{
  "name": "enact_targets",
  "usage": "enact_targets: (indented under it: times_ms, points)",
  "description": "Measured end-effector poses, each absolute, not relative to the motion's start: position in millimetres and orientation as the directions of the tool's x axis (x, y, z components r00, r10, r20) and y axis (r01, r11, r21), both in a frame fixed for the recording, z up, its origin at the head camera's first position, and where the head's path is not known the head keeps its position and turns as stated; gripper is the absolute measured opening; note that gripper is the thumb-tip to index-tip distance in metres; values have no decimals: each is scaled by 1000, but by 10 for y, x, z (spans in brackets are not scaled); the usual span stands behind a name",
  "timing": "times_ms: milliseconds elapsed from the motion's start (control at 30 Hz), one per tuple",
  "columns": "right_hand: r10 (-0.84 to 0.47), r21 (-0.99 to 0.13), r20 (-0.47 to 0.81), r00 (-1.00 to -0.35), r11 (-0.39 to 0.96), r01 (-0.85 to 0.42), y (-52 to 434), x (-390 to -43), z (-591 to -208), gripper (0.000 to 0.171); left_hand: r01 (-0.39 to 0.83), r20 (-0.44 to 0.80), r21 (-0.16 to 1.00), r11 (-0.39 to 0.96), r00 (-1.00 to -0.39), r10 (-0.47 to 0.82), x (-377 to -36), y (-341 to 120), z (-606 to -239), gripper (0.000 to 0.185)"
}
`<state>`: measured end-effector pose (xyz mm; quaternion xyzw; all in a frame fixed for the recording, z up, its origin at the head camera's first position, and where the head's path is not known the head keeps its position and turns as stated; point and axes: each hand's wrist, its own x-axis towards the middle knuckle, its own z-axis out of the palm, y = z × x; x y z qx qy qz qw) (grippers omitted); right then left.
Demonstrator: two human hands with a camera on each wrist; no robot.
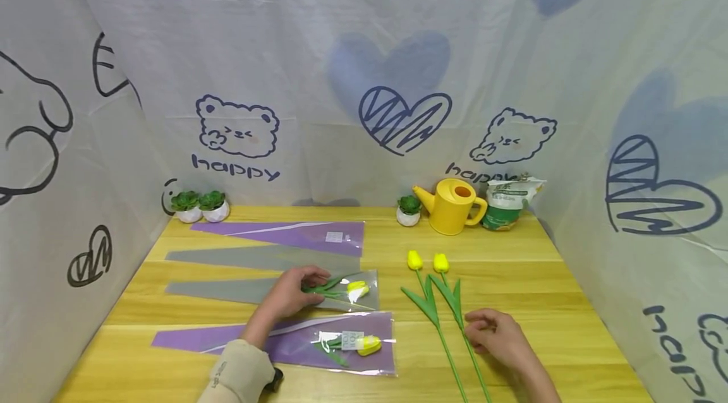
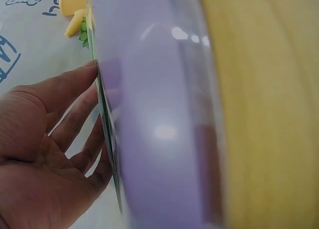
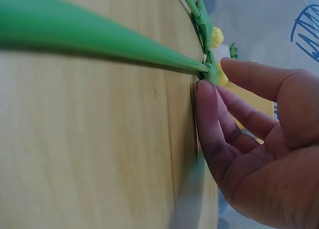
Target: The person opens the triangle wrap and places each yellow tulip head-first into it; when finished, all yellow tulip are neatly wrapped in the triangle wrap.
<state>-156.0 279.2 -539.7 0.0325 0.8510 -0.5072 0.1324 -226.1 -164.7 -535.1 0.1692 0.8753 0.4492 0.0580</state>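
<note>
My left hand rests on a grey-backed clear flower sleeve holding a yellow tulip; its fingers are loosely bent and touch the sleeve, as the left wrist view also shows. Closer to me lies a purple sleeve with another yellow tulip and a small white label. Two loose tulips lie side by side on the right, a left tulip and a right tulip. My right hand is beside the right tulip's green stem, thumb and forefinger apart near its leaf.
Behind the left hand lie a grey sleeve and a purple sleeve. Along the wooden table's back edge stand potted succulents, a yellow watering can and a green-and-white bag. Printed white curtains surround the table.
</note>
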Motion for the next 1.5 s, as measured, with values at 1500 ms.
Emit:
enact_targets:
  times_ms: [1500]
  points:
    - [25, -831, -342, -939, 459, 315, 2685, -1623, -5448, 21, 221, 27, 822, 526, -936, 351, -2280, -1665, -5357, 43]
